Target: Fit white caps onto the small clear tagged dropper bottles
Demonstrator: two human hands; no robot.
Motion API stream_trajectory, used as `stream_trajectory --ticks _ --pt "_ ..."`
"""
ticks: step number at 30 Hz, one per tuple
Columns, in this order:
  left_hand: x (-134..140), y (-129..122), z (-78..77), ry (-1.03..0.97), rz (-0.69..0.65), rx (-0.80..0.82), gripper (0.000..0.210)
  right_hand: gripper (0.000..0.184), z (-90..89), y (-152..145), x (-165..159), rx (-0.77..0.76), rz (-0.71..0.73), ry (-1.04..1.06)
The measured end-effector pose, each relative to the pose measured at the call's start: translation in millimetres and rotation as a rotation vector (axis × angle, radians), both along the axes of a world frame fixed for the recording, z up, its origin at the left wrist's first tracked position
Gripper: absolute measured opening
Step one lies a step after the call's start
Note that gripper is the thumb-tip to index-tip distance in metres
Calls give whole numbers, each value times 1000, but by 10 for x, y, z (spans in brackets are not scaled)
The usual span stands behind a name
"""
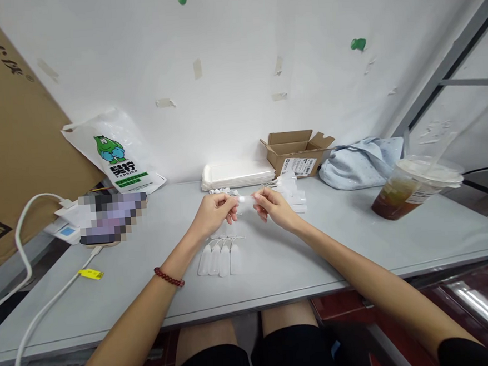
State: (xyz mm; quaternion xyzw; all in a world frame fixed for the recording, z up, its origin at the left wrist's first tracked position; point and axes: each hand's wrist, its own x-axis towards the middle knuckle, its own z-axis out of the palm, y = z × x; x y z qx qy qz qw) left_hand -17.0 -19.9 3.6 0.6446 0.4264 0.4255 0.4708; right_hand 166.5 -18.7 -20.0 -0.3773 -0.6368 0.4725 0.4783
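In front of my chest a small white plastic piece point(242, 199) is pinched between both hands, above the desk. My left hand point(220, 211) has its thumb and fingers closed on the left end. At the right end, the fingertips of my right hand point(274, 207) are closed too. The piece is mostly covered, so its exact kind cannot be made out. Nearer me lie several small translucent squeeze bottles point(220, 260) in a row, with thin curved white strips at their tops. Small white caps point(223, 191) sit behind my left hand. More translucent bottles point(295, 195) are piled beyond my right hand.
Against the wall are a stack of white trays point(237, 174), an open cardboard box point(296, 151) and a light blue cloth bag point(362, 163). A lidded drink cup point(413, 185) stands at right. At left are a phone point(115, 217), white cables point(48, 308) and a plastic bag point(119, 152).
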Motion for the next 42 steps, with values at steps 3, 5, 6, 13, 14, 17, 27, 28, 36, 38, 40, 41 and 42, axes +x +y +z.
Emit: stream_trajectory --ticks 3,5,6,13,14,17,27,28,36,38,40,41,42 --pt "7 1 3 14 -6 -41 42 36 2 -19 -12 96 0 -1" --pt "4 -1 3 29 -40 -54 47 33 -8 -31 -16 143 -2 -56" --pt "2 -4 3 41 -57 -48 48 32 -15 -33 -15 152 -3 -79" --pt "30 -57 -11 90 -68 93 28 38 -1 -20 -18 -88 43 49" --pt "41 -63 -18 92 -54 119 27 39 10 -22 -22 -140 46 89" --pt "73 -71 -30 106 -37 161 27 43 32 -26 -35 -278 37 188" --pt "68 -8 -46 105 -32 -2 44 34 -17 -46 -59 177 -147 -162" --pt "66 1 -55 98 -39 -35 45 31 -13 -55 -57 237 -165 -203" --pt "98 -78 -7 147 1 81 43 33 25 -65 -35 141 -141 -195" --pt "93 -85 29 244 20 195 42 34 40 -53 -33 100 -102 -164" --pt "48 -29 48 328 7 251 41 36 53 -20 -17 71 -93 -165" --pt "5 25 46 366 0 260 39 37 57 9 2 67 -113 -173" --pt "-53 95 35 408 7 270 35 38 59 45 31 79 -154 -186"
